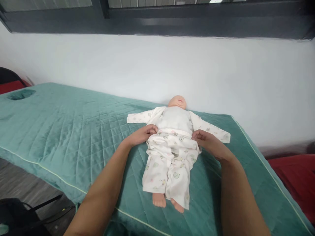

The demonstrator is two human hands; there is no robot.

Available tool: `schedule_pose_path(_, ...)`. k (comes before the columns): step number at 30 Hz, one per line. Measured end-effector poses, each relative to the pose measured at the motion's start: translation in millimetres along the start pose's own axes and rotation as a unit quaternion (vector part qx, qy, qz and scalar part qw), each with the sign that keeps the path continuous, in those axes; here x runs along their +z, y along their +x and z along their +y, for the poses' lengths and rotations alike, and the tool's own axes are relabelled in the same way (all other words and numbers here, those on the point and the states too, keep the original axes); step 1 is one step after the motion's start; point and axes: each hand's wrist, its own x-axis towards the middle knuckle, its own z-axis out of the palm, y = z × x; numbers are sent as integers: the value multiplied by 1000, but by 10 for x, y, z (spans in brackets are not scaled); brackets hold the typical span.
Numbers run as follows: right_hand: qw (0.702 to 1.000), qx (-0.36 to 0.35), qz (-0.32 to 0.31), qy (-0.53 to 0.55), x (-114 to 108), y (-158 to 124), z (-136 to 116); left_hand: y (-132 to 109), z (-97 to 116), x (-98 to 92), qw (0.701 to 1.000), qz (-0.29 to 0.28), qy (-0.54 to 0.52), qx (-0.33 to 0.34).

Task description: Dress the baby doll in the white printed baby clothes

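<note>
A baby doll (177,102) lies on its back on the green quilted cover, its head toward the wall and its feet toward me. It wears a white printed long-sleeved top (175,118) with both sleeves spread out. White printed pants (169,160) cover its legs, and the bare toes stick out at the cuffs. My left hand (145,133) is closed at the left side of the waistband, fingers curled on the cloth. At the right side of the waistband, my right hand (203,137) pinches the fabric. The waistband is bunched between both hands.
The green quilted cover (73,131) lies over a long bed with a face hole (21,94) at the far left. A white wall (157,65) runs behind it. Red fabric (295,180) shows at right. A black object (19,216) and cables are on the floor, lower left.
</note>
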Motion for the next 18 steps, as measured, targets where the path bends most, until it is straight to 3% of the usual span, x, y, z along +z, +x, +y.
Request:
schedule_pose_path(4, 999, -6, -38, -6, -20, -52, -44, -11, -2, -15, 999, -36, 9, 21)
schedule_pose_path(9, 999, 5, -26, -40, 1, -32, -26, 41, -45, 82, 996, 55, 65, 28)
schedule_pose_path(12, 998, 19, 33, -55, 32, 3, -15, 101, -107, 116, 989, 124, 76, 21)
schedule_pose_path(15, 986, 40, 143, -73, 80, 55, -6, 160, -167, 130, 973, 208, 97, 15)
schedule_pose_path(18, 978, 67, 183, -76, 124, 126, 42, 205, -179, 152, 962, 230, 145, 1)
